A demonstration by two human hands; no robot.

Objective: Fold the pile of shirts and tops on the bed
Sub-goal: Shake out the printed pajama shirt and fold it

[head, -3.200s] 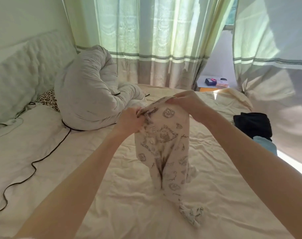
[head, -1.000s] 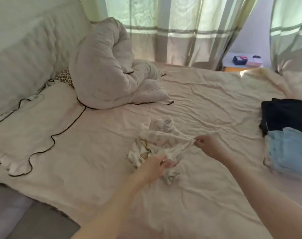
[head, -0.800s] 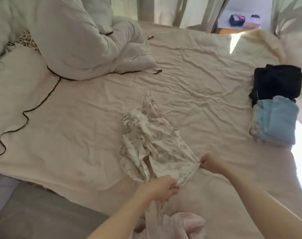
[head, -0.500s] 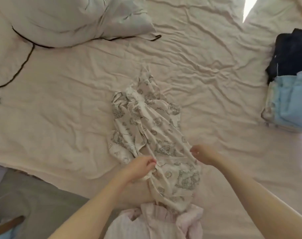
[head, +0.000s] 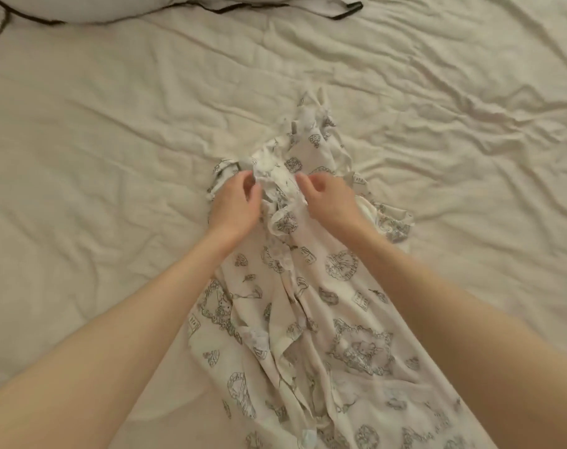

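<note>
Looks like a bedroom in someone's home. Pretty much the whole frame is a bed [head: 114,157] covered in a wrinkled cream sheet, and at the upper left edge there's a pale duvet [head: 139,4] with dark piping bunched up. A printed top [head: 324,319] lies crumpled on the sheet at lower center, with bare arms reaching over it.

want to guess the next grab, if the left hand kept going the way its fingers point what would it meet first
Most likely the bunched top end of the printed top, already at the left hand fingertips. Its fingers point up and slightly right, toward that crumple, with bare bed sheet beyond. Depth is unclear.
</note>
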